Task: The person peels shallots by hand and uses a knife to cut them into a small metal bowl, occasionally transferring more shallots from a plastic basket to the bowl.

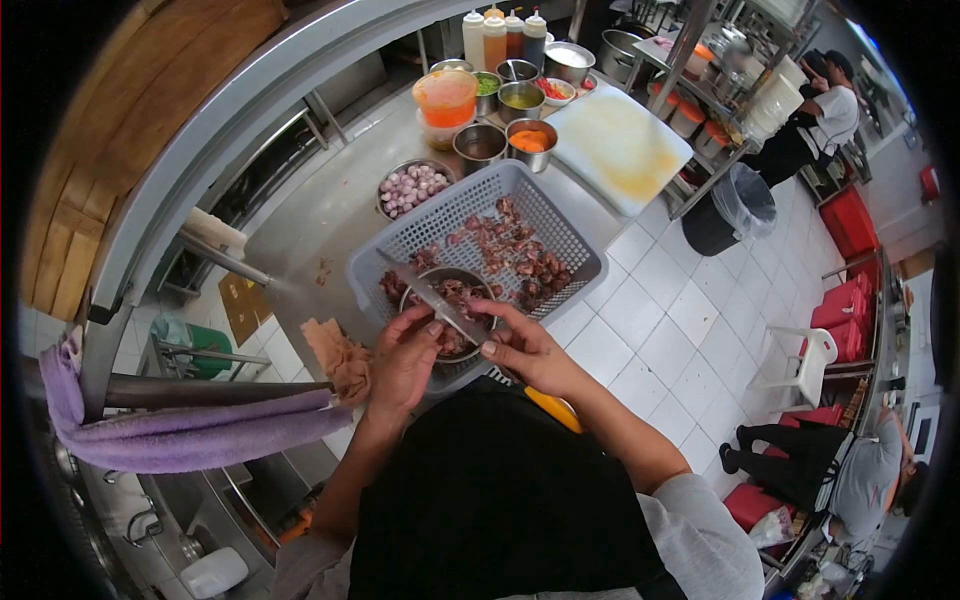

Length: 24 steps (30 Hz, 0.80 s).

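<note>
A knife [447,312] with a broad grey blade slants over a round metal bowl [404,298], and its yellow handle [553,408] shows below my right wrist. My right hand [530,352] is closed on the knife, thumb and fingers at the blade's near end. Beside the blade, my left hand [405,352] pinches with its fingertips over the bowl; whatever it holds is too small to name. Dark reddish pieces [460,290], which look like meat, fill the bowl. The bowl stands inside a grey perforated basket [590,265], where more such pieces [505,240] lie loose.
Behind the basket stand a bowl of peeled shallots [412,188], an orange-filled tub [445,98], metal pots [480,146] and squeeze bottles [495,40]. A white cutting board [620,145] lies at right. A brown cloth [336,358] is near my left forearm. Two people are farther right.
</note>
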Motion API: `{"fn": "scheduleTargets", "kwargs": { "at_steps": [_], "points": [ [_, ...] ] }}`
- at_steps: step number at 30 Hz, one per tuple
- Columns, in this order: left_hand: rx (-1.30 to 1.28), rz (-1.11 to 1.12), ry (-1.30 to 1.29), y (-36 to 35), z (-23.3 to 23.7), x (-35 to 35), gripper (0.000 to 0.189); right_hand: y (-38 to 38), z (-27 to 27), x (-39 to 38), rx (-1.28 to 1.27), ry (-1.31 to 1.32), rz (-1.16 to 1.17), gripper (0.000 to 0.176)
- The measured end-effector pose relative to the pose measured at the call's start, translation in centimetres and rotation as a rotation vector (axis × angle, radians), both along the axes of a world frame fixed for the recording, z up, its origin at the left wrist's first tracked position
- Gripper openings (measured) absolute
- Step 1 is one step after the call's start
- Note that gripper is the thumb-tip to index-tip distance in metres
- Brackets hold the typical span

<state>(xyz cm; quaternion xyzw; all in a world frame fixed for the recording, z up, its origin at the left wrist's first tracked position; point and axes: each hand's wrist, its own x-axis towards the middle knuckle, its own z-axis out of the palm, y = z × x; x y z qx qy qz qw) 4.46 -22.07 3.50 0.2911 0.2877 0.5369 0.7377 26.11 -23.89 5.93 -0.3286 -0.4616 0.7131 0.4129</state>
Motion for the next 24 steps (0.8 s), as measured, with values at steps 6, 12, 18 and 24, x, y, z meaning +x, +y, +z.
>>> {"fn": "scheduleTargets", "kwargs": {
  "at_steps": [6, 12, 18, 24],
  "points": [
    [0.013, 0.08, 0.025, -0.2, 0.4, 0.2, 0.026, -0.1, 0.4, -0.7, 0.236, -0.11, 0.007, 0.057],
    [-0.009, 0.031, -0.039, -0.3, 1.1, -0.1, 0.025, -0.3, 1.9, -0.5, 0.319, -0.208, 0.004, 0.059],
    [0.052, 0.031, -0.01, -0.4, 0.3, -0.3, 0.024, -0.5, 1.0, -1.2, 0.299, -0.235, -0.003, 0.054],
    [0.017, -0.001, -0.02, -0.5, 1.2, -0.1, 0.021, 0.0, 0.3, -0.8, 0.291, -0.083, 0.003, 0.049]
  ]
}}
